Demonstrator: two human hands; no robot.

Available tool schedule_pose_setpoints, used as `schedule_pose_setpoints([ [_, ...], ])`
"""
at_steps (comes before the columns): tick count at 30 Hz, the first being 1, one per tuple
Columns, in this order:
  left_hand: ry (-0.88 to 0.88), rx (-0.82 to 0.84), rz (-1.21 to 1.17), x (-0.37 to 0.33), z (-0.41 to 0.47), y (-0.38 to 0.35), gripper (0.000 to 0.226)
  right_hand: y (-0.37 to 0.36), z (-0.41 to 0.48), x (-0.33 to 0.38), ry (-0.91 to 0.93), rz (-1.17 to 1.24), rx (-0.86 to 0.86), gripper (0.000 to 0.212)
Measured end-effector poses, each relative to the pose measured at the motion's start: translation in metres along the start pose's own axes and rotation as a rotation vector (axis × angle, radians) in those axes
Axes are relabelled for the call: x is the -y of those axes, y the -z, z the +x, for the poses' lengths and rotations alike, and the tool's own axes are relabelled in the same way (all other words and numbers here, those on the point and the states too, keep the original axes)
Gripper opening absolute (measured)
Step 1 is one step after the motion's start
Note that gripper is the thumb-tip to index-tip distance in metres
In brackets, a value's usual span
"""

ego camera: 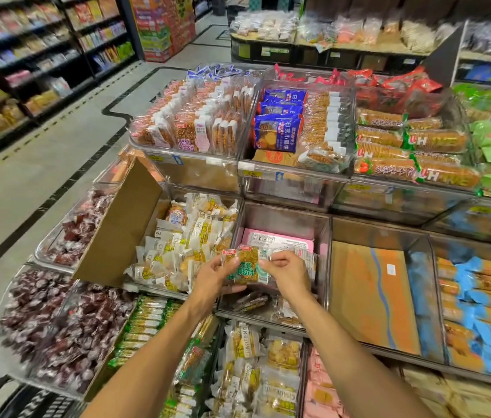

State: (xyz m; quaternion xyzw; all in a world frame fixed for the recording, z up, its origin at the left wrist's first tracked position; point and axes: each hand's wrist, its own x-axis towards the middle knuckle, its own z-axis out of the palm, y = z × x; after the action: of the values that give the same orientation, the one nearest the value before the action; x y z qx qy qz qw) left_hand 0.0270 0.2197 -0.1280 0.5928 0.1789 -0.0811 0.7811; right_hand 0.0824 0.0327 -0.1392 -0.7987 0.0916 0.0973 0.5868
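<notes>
**Both hands hold a snack packet over a clear bin**

Snack packet (246, 267), clear wrap with green label, sits between both hands above the middle-tier clear bin (283, 218). Left hand (215, 277) grips its left edge, fingers curled round it. Right hand (288, 274) pinches the right edge. Pink box (277, 241) lies in the bin behind. Loose packets (253, 301) lie on the bin floor below. To the left are yellow-labelled packets (189, 245) and a cardboard flap (120, 233).

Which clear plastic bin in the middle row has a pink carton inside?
The clear plastic bin in the centre: a flat pink carton lies at its back. Its left neighbour holds white-and-yellow snack packets, its right neighbour an orange cardboard sheet.
</notes>
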Motion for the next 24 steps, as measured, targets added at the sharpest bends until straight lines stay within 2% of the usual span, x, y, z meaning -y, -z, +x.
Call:
schedule_pose_setpoints([
  [5, 0.015, 0.025, -0.026, 0.002, 0.002, 0.004, 0.047, -0.006, 0.000, 0.010, 0.015, 0.128, 0.087, 0.007],
  [7, 0.025, 0.028, -0.083, 0.004, 0.003, 0.007, 0.043, -0.001, 0.001, 0.006, -0.006, 0.174, 0.034, 0.008],
  [8, 0.020, 0.030, -0.104, 0.006, 0.003, 0.008, 0.036, 0.002, 0.002, 0.002, 0.024, 0.120, 0.011, 0.011],
  [9, 0.010, 0.029, -0.123, 0.007, 0.002, 0.008, 0.029, 0.004, 0.002, -0.004, 0.086, -0.011, 0.025, 0.012],
  [11, 0.002, 0.016, -0.171, 0.008, 0.001, 0.008, 0.023, 0.003, -0.001, -0.016, 0.248, -0.420, 0.211, 0.016],
  [14, 0.014, -0.039, -0.281, 0.009, 0.002, 0.006, 0.029, -0.011, -0.003, -0.028, 0.434, -0.911, 0.470, 0.030],
  [18, 0.035, -0.092, -0.345, 0.007, 0.000, 0.004, 0.029, -0.030, 0.007, -0.041, 0.751, -1.280, 0.583, 0.051],
  [21, 0.039, -0.079, -0.341, 0.007, 0.000, 0.003, 0.027, -0.040, 0.010, -0.037, 0.811, -1.520, 0.649, 0.036],
  [24, 0.023, -0.082, -0.346, 0.008, 0.000, 0.003, 0.022, -0.047, 0.012, -0.028, 0.776, -1.571, 0.689, 0.026],
])
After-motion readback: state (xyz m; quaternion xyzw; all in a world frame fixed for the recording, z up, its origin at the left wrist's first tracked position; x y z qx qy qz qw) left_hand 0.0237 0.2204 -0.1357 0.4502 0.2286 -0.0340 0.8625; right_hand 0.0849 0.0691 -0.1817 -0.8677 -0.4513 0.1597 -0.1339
